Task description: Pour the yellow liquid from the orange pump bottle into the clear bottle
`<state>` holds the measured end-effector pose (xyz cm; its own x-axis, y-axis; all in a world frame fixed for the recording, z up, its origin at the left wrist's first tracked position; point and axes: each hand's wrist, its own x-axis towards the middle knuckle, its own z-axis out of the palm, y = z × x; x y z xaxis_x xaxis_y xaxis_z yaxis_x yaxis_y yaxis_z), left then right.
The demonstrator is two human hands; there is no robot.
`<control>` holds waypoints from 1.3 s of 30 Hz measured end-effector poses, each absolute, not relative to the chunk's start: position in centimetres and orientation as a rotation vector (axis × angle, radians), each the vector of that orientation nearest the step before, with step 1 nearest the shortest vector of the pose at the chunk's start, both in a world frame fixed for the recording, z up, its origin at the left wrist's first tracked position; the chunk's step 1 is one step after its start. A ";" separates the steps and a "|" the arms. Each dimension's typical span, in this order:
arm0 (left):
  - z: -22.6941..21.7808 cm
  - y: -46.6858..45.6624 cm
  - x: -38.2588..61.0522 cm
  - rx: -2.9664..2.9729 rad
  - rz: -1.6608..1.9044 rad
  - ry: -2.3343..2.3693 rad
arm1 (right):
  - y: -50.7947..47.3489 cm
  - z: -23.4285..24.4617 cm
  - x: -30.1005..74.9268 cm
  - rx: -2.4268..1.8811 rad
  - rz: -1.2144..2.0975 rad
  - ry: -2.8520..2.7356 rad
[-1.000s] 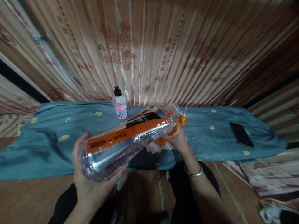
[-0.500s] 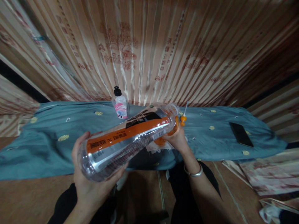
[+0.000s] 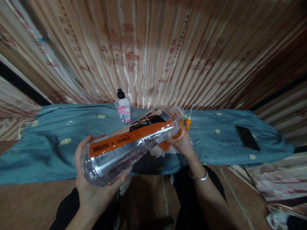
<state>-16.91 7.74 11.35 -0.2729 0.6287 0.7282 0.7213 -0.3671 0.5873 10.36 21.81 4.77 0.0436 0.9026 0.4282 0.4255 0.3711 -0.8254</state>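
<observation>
A large clear plastic bottle (image 3: pixel 134 140) with an orange, silver and black label lies tilted across the middle. Its wide base rests in my left hand (image 3: pixel 96 188), whose fingers wrap round it from both sides. The bottle's mouth points up and to the right, over a see-through orange bottle (image 3: pixel 177 134). My right hand (image 3: pixel 183 143) is closed round that orange bottle, which is partly hidden behind the large one. An orange pump head (image 3: pixel 188 124) with a pale tube lies just beyond my right hand. Whether liquid runs between the bottles cannot be made out.
A small clear bottle (image 3: pixel 124 110) with a black cap and pink label stands at the back of the teal cloth (image 3: pixel 48 137). White tissue (image 3: pixel 159 151) lies under the orange bottle. A black phone (image 3: pixel 247 138) rests at the right. Pleated curtains (image 3: pixel 148 54) hang behind.
</observation>
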 end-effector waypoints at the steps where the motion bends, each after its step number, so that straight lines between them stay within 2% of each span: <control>1: 11.4 7.8 -16.7 -1.822 -1.759 -1.720 | 21.8 4.8 10.4 -1.228 0.565 -1.564; 21: 11.1 7.9 -16.4 -1.742 -1.868 -1.697 | 21.8 4.7 10.3 -1.218 0.566 -1.582; 39: 10.9 7.8 -17.0 -1.831 -1.727 -1.722 | 21.8 4.9 10.4 -1.230 0.562 -1.609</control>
